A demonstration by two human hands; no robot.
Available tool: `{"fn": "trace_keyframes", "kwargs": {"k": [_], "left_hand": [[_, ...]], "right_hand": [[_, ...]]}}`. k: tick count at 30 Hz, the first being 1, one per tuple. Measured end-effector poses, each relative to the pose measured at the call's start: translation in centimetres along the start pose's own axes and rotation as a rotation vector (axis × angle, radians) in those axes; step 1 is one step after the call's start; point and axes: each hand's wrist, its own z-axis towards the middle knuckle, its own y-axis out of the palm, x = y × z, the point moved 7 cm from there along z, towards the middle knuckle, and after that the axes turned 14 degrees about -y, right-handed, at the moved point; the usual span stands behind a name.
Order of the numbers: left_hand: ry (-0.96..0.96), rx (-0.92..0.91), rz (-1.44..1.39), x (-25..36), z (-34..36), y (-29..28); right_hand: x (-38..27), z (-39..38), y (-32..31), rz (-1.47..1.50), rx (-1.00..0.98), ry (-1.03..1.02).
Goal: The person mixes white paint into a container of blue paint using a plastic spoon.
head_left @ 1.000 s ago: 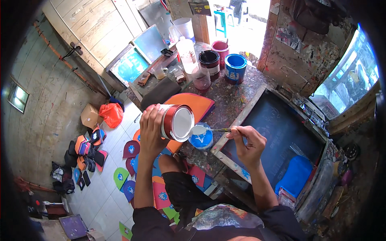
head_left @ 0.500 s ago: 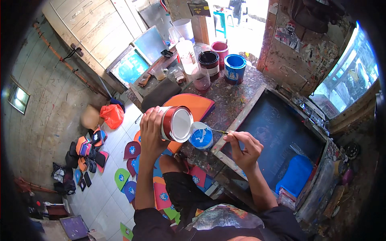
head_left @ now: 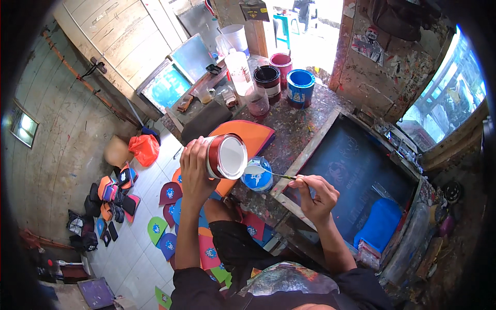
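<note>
My left hand (head_left: 193, 168) is wrapped around a red-and-white paint can (head_left: 227, 156), tilted so its open mouth and white inside face me. Pinched in my right hand (head_left: 316, 198) is the thin handle of a spoon (head_left: 281, 175). Its bowl, coated white, is over the rim of a clear cup of blue paint (head_left: 259, 182) standing on the worktable. The can's lip is just up and left of the cup. Behind the can lies a stack of orange curved panels (head_left: 248, 135), partly covered by it.
To the right lies a wood-framed printing screen (head_left: 341, 170) with a blue piece (head_left: 380, 222) on it. Open paint cans, including a blue one (head_left: 300, 88), stand at the table's back. Printed colourful panels (head_left: 157, 230) cover the floor at left, near a red bag (head_left: 144, 150).
The spoon has dropped slightly and its white-coated bowl now shows over the cup. The can has shifted a little up and left in my left hand.
</note>
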Motion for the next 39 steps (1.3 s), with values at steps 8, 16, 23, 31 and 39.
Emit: {"fn": "trace_keyframes", "kwargs": {"k": [8, 16, 23, 31, 39], "left_hand": [[0.003, 0.013, -0.017, -0.1, -0.2, -0.9], [-0.07, 0.058, -0.002, 0.3, -0.5, 0.0], [-0.117, 0.07, 0.061, -0.6, 0.3, 0.1], [-0.051, -0.008, 0.092, -0.6, 1.0, -1.8], [-0.218, -0.194, -0.291, -0.1, 2.3, 0.2]], "right_hand": [[1.8, -1.2, 1.4, -0.011, 0.008, 0.105], [1.4, -1.4, 1.5, 0.054, -0.008, 0.052], [1.5, -0.2, 0.8, 0.049, -0.019, 0.033], [0.7, 6.0, 2.6, 0.105, -0.041, -0.076], [3.4, 13.1, 13.9, 0.027, -0.525, -0.31]]}}
